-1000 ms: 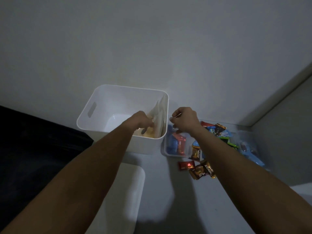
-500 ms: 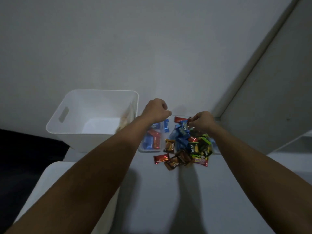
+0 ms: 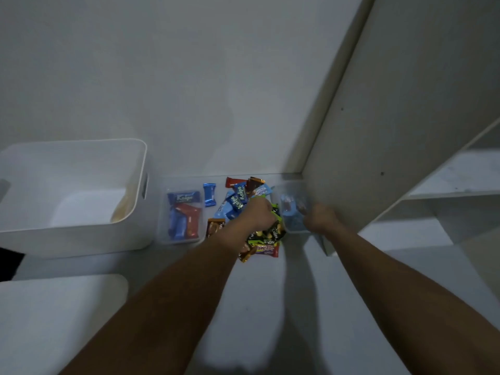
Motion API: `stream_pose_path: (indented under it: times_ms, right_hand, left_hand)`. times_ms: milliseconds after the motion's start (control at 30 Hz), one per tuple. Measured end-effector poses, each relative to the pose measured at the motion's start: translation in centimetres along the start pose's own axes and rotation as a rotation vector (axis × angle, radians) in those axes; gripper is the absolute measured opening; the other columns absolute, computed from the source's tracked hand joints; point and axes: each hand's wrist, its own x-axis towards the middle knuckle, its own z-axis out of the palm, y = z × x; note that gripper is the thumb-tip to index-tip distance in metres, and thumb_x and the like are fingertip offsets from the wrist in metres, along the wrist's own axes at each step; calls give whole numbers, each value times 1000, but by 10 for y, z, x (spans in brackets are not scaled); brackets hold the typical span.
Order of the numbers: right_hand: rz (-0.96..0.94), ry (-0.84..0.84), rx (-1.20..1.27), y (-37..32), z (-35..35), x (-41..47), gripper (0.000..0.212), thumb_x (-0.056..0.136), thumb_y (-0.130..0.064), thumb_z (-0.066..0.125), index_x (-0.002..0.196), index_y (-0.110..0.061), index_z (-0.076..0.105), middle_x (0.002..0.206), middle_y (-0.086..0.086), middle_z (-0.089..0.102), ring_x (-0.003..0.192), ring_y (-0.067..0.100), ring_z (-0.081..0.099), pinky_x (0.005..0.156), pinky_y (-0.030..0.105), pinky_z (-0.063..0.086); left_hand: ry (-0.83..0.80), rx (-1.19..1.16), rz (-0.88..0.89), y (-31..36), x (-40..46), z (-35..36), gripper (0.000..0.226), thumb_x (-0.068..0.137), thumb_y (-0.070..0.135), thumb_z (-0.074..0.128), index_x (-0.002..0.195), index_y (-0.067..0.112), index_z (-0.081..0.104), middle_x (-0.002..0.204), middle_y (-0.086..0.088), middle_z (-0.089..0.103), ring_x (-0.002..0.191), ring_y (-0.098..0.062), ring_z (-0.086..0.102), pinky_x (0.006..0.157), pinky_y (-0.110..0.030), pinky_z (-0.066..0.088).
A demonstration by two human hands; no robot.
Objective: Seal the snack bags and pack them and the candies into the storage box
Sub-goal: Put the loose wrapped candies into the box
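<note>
While the candies lie loose on the surface, the findings below are recorded.

Candies (image 3: 238, 200): heaped between two clear tubs, right of the storage box (image 3: 73, 196); judged light, crinkly, slippery in foil.
Left hand (image 3: 258, 216): curled down onto the heap, apparently gathering wrappers; exact hold not visible.
Right hand (image 3: 320, 219): curled at the right clear tub (image 3: 293, 209); blurred, contents of grip cannot be told.
Snack bag (image 3: 123, 207): seen against the box's right inner wall.
Hold advised: scooped in a loose fistful, not squeezed.
</note>
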Motion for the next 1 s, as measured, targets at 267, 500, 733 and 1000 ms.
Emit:
stream_pose_path:
  times_ms: [267, 500, 733, 1000]
  right_hand:
    - [48, 0, 46, 22, 23, 13, 50, 85, -21, 66, 125, 7, 52, 128, 27, 55, 117, 36, 58, 92, 36, 47]
    - [88, 28, 130, 15, 27, 25, 69, 81, -19, 73, 132, 8, 36, 134, 27, 47, 123, 38, 51, 93, 37, 45]
    - [81, -23, 87, 16, 19, 40, 42, 93, -27, 60, 114, 9, 61, 118, 22, 64, 109, 32, 62, 73, 26, 42]
    - [141, -42, 173, 20, 21, 43, 74, 81, -69, 57, 104, 1, 65, 88, 11, 61, 76, 25, 59, 53, 24, 42]
  left_hand:
    - [-82, -153, -71, 10, 25, 43, 26, 90, 11, 56, 115, 5, 59, 94, -11, 63, 69, -19, 54, 55, -26, 43]
    - [-67, -230, -104, 5, 42, 60, 20, 89, 12, 60, 106, 5, 66, 97, -12, 68, 63, -15, 55, 50, -24, 43]
    - [80, -245, -186, -8, 50, 69, 19, 88, 4, 62, 106, -1, 65, 104, -14, 67, 86, -20, 63, 54, -18, 47]
    - [109, -247, -244, -14, 46, 60, 16, 83, 3, 68, 97, -4, 66, 97, -15, 68, 87, -26, 69, 76, -36, 60]
